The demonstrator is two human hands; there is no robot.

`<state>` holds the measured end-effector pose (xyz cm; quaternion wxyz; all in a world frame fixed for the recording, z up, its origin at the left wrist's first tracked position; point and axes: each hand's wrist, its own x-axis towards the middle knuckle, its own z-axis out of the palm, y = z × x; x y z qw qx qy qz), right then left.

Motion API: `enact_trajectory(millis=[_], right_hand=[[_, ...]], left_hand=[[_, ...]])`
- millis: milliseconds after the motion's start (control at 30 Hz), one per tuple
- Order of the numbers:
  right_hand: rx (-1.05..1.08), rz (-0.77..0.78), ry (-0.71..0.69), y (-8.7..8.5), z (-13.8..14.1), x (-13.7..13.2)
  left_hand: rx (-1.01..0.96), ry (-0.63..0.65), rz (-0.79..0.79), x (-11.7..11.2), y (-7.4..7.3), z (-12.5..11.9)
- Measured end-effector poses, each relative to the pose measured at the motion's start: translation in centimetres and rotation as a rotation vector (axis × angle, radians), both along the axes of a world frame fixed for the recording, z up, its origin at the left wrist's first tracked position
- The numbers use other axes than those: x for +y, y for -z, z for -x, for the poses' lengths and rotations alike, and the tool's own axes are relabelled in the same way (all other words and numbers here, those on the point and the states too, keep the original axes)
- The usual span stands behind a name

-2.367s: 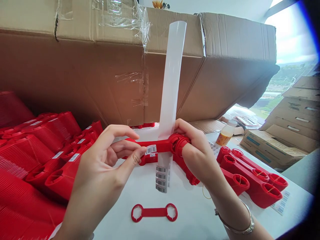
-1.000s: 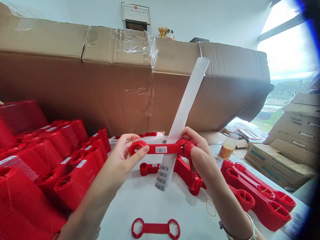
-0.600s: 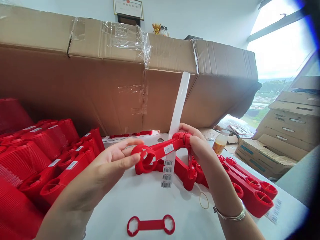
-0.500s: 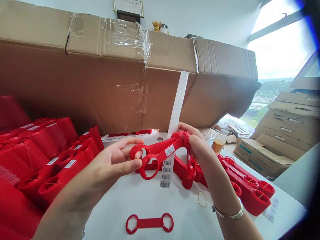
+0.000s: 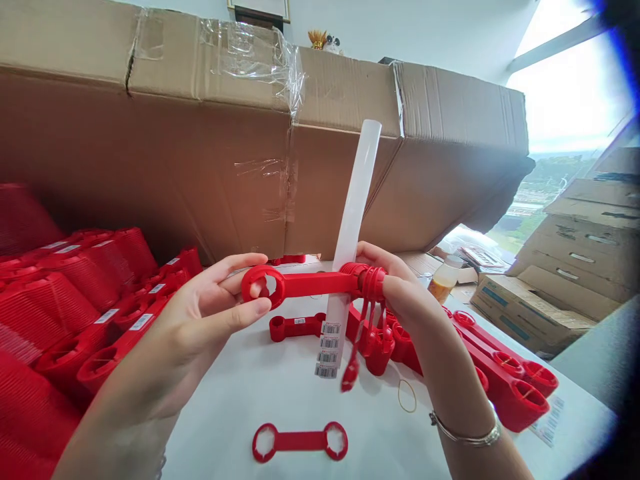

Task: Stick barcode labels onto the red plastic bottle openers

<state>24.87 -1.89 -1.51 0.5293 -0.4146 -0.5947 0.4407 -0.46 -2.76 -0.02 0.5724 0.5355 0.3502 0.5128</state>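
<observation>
Several red plastic bars with ringed ends (image 5: pixel 313 285) gather above a white tabletop (image 5: pixel 225 407), one reaching across to the left hand (image 5: pixel 215 307), whose thumb and fingers close loosely around its ring. We see the right hand (image 5: pixel 400 287) curled firmly about the bunched rings at the other end, more bars dangling below. Behind them leans a glossy white strip bearing barcode labels (image 5: pixel 356 200); whether the right fingers grip it, we cannot tell. Nearer us lies a single flat red bar (image 5: pixel 300 441); beyond looms a brown cardboard box (image 5: pixel 200 173).
</observation>
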Motion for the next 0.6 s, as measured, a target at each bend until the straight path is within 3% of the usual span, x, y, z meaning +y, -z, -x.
enact_trajectory(millis=[267,433,600], right_hand=[[-0.071,-0.048,0.031,-0.1,0.6,-0.4],[-0.053,-0.119,0.072,0.3,1.4,-0.3],[0.023,-0.185,0.235,0.5,0.8,0.3]], left_hand=[[0.056,-0.103,-0.082,0.3,0.3,0.1],[0.236,-0.214,-0.096,0.7,1.1,-0.6],[0.455,-0.434,-0.383,0.9,2.6,-1.4]])
